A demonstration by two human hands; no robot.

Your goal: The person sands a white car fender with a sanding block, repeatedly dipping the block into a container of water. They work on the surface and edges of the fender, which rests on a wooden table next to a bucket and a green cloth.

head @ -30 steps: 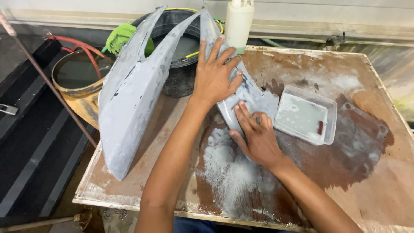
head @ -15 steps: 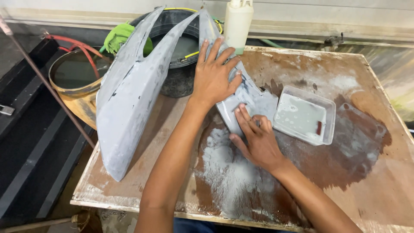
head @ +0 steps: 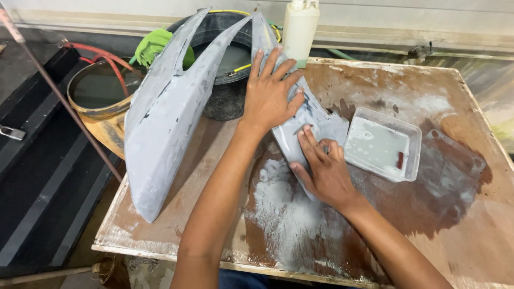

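Note:
A large grey primed body panel (head: 166,112), V-shaped with two long wings, lies on a wet wooden table (head: 455,225). My left hand (head: 270,93) presses flat on the panel's right wing, fingers spread. My right hand (head: 324,168) presses with curled fingers on the lower end of that wing, rubbing it; whatever lies under the fingers is hidden. Grey slurry (head: 284,208) is smeared on the table below my hands.
A clear plastic tray of cloudy water (head: 383,144) sits just right of my right hand. Behind the panel stand a black bucket (head: 225,59), a yellowish bucket with red hose (head: 99,101), a green cloth (head: 152,43) and a white bottle (head: 300,29).
My right hand has slid slightly up and to the right along the panel. The left hand stays pressed in the same place on the wing.

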